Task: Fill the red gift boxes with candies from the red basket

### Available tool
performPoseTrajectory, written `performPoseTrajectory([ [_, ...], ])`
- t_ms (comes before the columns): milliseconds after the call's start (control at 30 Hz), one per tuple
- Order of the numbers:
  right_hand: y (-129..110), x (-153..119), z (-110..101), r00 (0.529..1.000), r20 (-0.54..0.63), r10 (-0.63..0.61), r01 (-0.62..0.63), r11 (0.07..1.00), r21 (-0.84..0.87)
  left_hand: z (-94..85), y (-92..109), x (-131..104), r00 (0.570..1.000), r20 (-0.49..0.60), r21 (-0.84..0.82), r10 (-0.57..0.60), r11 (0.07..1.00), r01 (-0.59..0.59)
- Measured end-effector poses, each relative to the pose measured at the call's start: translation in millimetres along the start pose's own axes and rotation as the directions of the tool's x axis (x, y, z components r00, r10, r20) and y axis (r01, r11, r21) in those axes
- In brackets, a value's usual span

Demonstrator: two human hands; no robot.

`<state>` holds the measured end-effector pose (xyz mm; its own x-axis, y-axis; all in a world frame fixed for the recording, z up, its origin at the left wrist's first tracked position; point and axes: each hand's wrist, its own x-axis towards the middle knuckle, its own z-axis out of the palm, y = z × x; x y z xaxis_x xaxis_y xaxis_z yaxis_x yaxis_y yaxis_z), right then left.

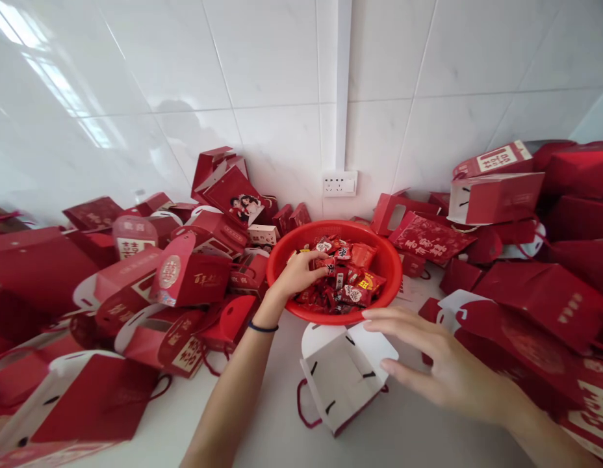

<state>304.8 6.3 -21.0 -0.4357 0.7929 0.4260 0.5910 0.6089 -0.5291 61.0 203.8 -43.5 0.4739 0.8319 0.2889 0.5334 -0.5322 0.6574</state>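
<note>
A red plastic basket [396,276] holds a pile of red-wrapped snack packets [355,294]. My left hand [299,272] reaches over its left rim, thumb and fingers apart, with the fingertips at the packets; no packet is seen lifted. In front of the basket stands an open gift box [338,370], white inside, with dark cord ends on its inner walls and a dark red cord handle [301,406] at its left. Fingers spread, my right hand [438,361] is beside the box's right white flap [379,344], the thumb close to its edge. The box's inside looks bare.
Many red gift boxes are heaped on the left [192,279] and the right [520,331], close to both forearms. Behind the basket, a white tiled wall [277,149] bears a power socket [339,184]. Everything rests on a white tabletop [277,422].
</note>
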Motion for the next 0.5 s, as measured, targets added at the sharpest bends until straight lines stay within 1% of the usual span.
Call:
performPoseTrajectory([
  [100,14.2,-1.4,3.1,0.999,-0.027,0.045,-0.045,0.999,-0.006,-0.5,-1.3,0.2,1.000,-0.030,-0.065,0.002,0.998,-0.004],
  [267,30.7,10.7,11.2,0.996,-0.044,0.077,-0.077,0.997,-0.009,-1.6,-5.0,0.0,0.999,-0.041,-0.231,-0.021,0.973,0.011],
  [367,37.1,19.6,17.3,0.995,-0.062,0.084,-0.083,0.996,0.024,-1.9,-6.5,-0.4,0.999,-0.034,-0.313,-0.037,0.949,0.024],
  [500,46.1,36.1,24.8,0.983,-0.133,0.124,-0.110,0.988,0.106,-3.0,-5.5,-2.4,1.000,-0.020,-0.412,-0.021,0.911,0.011],
])
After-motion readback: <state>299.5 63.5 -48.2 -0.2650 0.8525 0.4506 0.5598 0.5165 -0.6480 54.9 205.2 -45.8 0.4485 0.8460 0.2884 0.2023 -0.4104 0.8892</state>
